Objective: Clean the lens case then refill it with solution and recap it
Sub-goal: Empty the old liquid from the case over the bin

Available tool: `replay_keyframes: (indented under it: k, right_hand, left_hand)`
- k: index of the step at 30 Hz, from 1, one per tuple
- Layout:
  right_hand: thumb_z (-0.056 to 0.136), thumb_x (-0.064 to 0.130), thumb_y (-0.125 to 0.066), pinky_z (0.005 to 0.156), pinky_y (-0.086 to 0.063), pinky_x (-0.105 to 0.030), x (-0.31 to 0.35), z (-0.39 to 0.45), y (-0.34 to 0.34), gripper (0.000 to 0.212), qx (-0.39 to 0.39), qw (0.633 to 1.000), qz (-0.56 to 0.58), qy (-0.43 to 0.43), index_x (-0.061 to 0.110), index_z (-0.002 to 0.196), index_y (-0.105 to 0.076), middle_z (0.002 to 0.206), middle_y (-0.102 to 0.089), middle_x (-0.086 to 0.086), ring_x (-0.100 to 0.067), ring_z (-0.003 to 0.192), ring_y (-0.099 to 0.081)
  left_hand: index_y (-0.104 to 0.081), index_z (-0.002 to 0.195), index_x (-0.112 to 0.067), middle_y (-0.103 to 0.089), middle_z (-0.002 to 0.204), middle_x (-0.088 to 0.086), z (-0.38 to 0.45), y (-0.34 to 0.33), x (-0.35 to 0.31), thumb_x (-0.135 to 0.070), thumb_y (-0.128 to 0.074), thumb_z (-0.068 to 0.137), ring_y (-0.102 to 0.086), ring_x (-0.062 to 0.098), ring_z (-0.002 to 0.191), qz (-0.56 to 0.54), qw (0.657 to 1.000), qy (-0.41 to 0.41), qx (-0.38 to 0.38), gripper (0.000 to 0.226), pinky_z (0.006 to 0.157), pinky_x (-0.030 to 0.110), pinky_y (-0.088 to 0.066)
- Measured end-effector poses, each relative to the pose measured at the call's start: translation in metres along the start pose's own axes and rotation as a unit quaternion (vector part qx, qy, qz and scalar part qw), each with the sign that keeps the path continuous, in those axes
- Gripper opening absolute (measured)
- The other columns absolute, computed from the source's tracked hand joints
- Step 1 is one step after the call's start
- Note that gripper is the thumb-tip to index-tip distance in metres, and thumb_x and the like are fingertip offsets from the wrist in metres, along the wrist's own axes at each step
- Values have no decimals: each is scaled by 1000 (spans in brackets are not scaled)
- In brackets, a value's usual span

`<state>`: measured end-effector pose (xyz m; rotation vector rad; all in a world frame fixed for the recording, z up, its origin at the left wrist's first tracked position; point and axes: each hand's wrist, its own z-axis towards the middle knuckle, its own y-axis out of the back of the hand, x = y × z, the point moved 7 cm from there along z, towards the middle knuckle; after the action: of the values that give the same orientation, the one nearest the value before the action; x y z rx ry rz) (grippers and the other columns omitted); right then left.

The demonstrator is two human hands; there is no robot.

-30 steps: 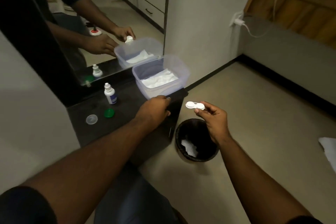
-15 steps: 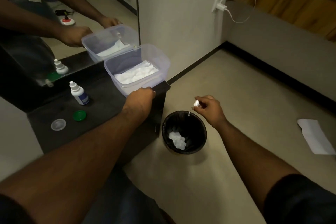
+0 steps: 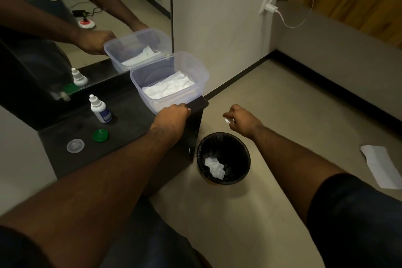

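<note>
Right hand (image 3: 241,121) pinches the lens case (image 3: 228,120) above the bin (image 3: 223,158); left hand (image 3: 171,115) grips the tub (image 3: 169,81) rim on the bench (image 3: 128,119).

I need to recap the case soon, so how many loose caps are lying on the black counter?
2: a green cap in front of the solution bottle, and a clear cap to its left, nearer the counter's front edge. None looks hidden.

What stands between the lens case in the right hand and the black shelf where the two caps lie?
The left forearm crosses that way, its left hand gripping the tissue container at the shelf edge. The right hand holds the lens case above the floor beside the bin. Nothing else visible blocks it.
</note>
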<state>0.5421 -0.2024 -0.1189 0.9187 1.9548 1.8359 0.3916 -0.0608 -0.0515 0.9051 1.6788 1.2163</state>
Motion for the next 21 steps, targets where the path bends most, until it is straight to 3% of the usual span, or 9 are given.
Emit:
replay_keyframes:
  k: [6, 12, 17, 21]
  right_hand:
    - [88, 4, -53, 82, -48, -36, 22, 5, 7, 38, 18, 992, -98, 82, 13, 125, -59, 116, -47, -9, -24, 100, -51]
    - [88, -1, -53, 80, -51, -39, 32, 3, 10, 40, -31, 983, -150, 106, 13, 126, -56, 113, -48, -10, -26, 101, -50]
    - [92, 5, -49, 89, -47, -39, 21, 7, 13, 39, -49, 998, -43, -27, 16, 130, -54, 118, -51, -11, -29, 109, -49]
    - [89, -1, -51, 91, -47, -38, 10, 3, 16, 39, -51, 993, -52, -90, 12, 125, -58, 119, -54, -13, -30, 110, -52]
  left_hand:
    - [-51, 128, -8, -57, 122, 14, 3, -2, 2, -7, -56, 95, -57, 27, 110, -7, 1000, 5, 9, 33, 96, 39, -49]
    - [-49, 131, -9, -57, 124, 13, 5, -7, 6, -5, -58, 93, -57, 27, 111, -14, 1000, -6, -2, 39, 96, 40, -49]
    - [-52, 128, -9, -62, 116, 13, 8, -11, 14, -13, -52, 97, -61, 25, 104, -20, 1000, -18, -15, 32, 92, 39, -51]
    - [-49, 133, -10, -59, 124, 13, 8, -14, 17, -11, -52, 96, -59, 26, 110, -25, 999, -21, 6, 37, 96, 38, -49]
